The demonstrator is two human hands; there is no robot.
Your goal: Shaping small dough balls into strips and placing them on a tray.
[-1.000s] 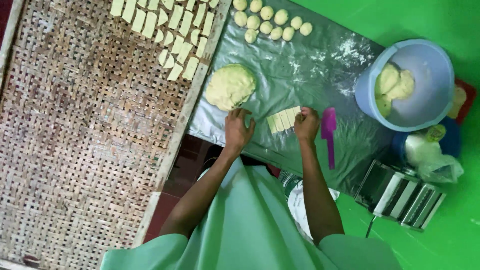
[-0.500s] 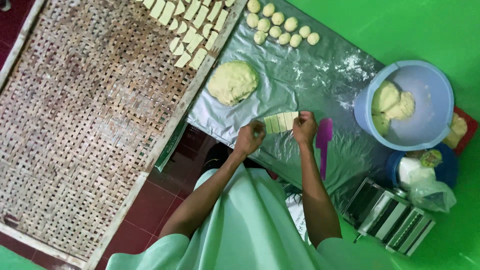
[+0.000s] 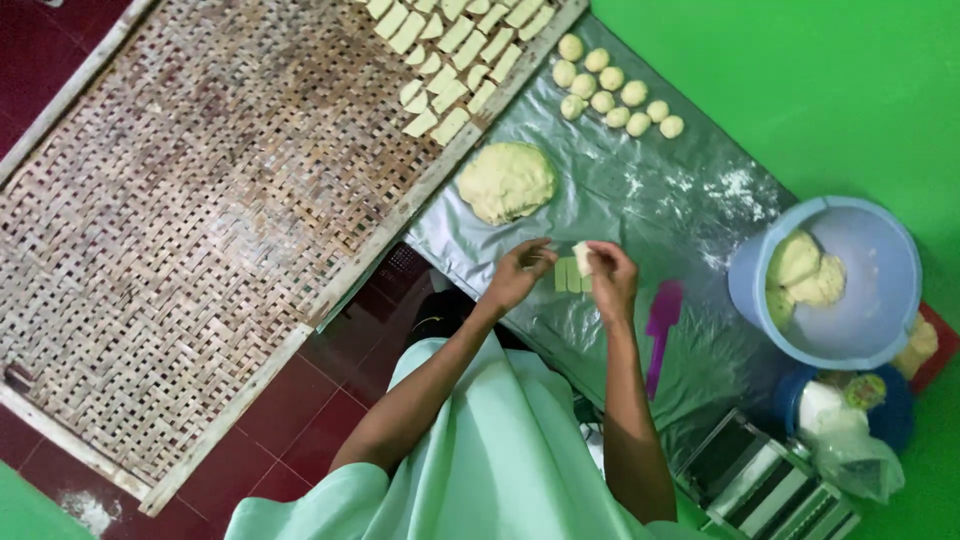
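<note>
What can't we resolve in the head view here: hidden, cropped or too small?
- Dough strips: partly hidden by the right hand and left hand, so no count.
- Grip on the small dough piece: too small to see which fingers pinch it.
- Metal roller machine: cut off by the bottom edge.
- Dark blue container: contents hidden by a plastic bag.
- Woven bamboo tray: cropped at the top and left edges.

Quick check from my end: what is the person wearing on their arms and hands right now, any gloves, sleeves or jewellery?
Both hands, left hand and right hand, are bare: no gloves show, and no rings, watch or bracelets can be made out at this size. The forearms are uncovered too. A loose pale mint-green garment drapes over the shoulders and upper arms, its plain fabric ending near the elbows, without visible pattern or markings.
</note>
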